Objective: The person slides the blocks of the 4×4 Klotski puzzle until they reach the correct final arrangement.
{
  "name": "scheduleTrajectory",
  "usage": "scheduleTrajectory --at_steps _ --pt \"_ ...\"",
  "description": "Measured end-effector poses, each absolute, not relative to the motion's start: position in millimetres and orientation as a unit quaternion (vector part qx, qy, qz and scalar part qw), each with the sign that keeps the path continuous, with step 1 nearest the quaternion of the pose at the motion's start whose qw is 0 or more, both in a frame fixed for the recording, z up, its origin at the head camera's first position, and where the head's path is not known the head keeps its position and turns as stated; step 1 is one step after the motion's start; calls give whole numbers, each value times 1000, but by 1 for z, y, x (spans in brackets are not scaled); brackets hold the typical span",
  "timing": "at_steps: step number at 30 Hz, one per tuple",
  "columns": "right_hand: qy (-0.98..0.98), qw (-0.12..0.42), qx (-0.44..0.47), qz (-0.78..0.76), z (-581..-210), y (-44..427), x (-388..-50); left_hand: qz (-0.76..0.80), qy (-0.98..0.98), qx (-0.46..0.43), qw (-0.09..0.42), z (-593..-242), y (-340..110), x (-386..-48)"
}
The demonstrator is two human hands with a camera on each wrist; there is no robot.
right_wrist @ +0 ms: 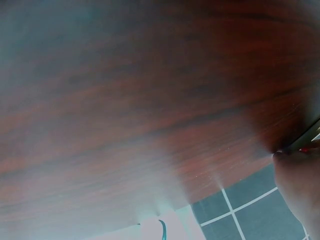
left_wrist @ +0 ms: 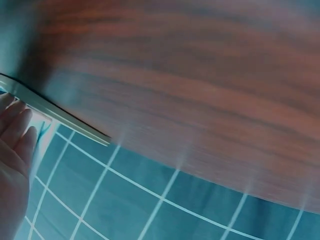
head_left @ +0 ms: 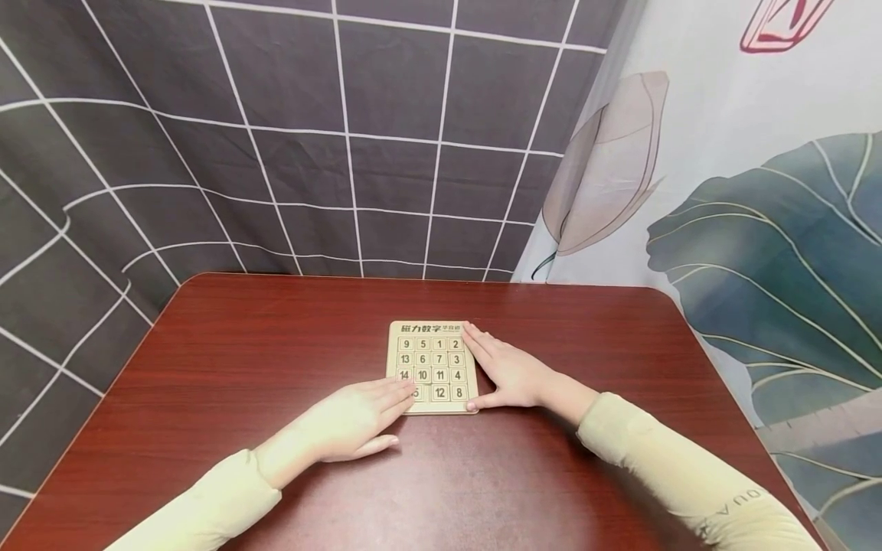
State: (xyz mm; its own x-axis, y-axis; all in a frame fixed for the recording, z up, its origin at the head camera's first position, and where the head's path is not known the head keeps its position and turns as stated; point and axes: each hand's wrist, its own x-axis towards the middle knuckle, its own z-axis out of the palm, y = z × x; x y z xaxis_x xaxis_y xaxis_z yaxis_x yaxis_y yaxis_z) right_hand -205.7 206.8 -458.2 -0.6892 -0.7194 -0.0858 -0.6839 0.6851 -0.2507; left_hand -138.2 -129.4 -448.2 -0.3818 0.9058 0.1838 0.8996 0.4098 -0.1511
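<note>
A cream-coloured number sliding puzzle [head_left: 439, 366] lies flat on the table, with dark numbers on square tiles and dark lettering along its top. My left hand [head_left: 354, 417] rests its straight fingertips on the puzzle's lower left, touching a bottom-row tile whose visible digit is 5. Those fingers partly cover that tile and the 14 tile. At the puzzle's right side, my right hand [head_left: 513, 373] touches the frame with straight fingers near the top corner and thumb at the bottom corner. The left wrist view catches the puzzle's edge [left_wrist: 60, 116] beside the left fingers.
A reddish-brown wood-grain table [head_left: 276, 329] with rounded back corners bears the puzzle. Behind it hangs a dark cloth with white grid lines [head_left: 393, 176]. To the right is a white cloth with large leaf prints [head_left: 772, 229].
</note>
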Motion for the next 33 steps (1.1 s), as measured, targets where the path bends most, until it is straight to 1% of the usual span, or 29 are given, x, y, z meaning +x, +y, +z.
scheduleTrajectory --at_steps 9,16,26,33 --pt "914 87 -385 -97 -455 207 -205 5 -836 -531 137 -448 -149 -132" --pt "913 89 -385 -97 -456 207 -205 4 -825 -543 159 -445 -138 -136" --pt "913 88 -387 -98 -457 206 -206 26 -818 -559 134 -446 -105 -141" --pt "914 91 -383 -99 -458 207 -206 39 -825 -553 108 -450 -96 -145"
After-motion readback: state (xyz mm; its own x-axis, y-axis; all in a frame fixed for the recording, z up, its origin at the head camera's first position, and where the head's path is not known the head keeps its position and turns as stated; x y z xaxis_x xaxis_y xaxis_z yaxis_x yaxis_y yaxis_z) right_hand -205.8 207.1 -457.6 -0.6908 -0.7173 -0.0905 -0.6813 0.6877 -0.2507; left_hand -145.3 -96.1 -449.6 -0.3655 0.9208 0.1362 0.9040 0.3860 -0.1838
